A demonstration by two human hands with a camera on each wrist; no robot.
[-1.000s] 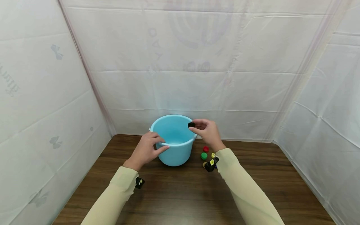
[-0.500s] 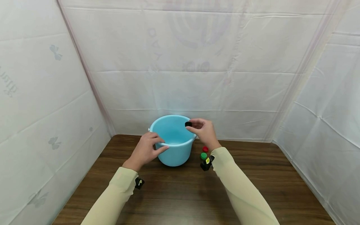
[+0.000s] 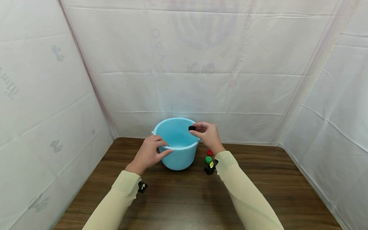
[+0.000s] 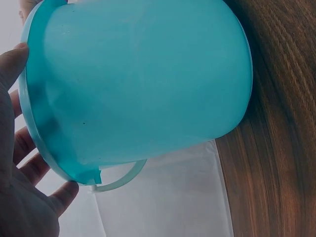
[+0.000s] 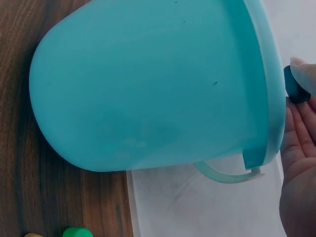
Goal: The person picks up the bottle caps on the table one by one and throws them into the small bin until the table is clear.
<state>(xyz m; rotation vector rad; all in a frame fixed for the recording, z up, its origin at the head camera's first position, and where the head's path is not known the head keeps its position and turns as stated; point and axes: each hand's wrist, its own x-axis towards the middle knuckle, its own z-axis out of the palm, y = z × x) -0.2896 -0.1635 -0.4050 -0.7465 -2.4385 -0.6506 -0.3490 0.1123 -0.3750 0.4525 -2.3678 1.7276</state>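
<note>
A light blue bucket [image 3: 179, 158] stands upright on the wooden table. My left hand [image 3: 148, 152] grips its near left rim, the thumb outside and the fingers reaching over the edge. Between the thumb and fingers of my right hand [image 3: 209, 134] is a small black bottle cap [image 3: 191, 128], held over the right side of the bucket's mouth. The right wrist view shows this black cap [image 5: 296, 85] just beyond the rim. On the table right of the bucket lie a green cap [image 3: 208, 159] and a red cap [image 3: 210, 153], close to my right wrist.
In the right wrist view, a yellowish cap [image 5: 33, 235] peeks in at the bottom edge beside the green one. The bucket's handle [image 4: 123, 178] hangs at its side. White sheeting [image 3: 178, 92] walls the dark wooden table [image 3: 178, 201] at the back and both sides.
My right hand has shifted slightly left with the black cap, farther over the bucket. The yellow cap near my right wrist is now hidden in the head view. My left hand stays put.
</note>
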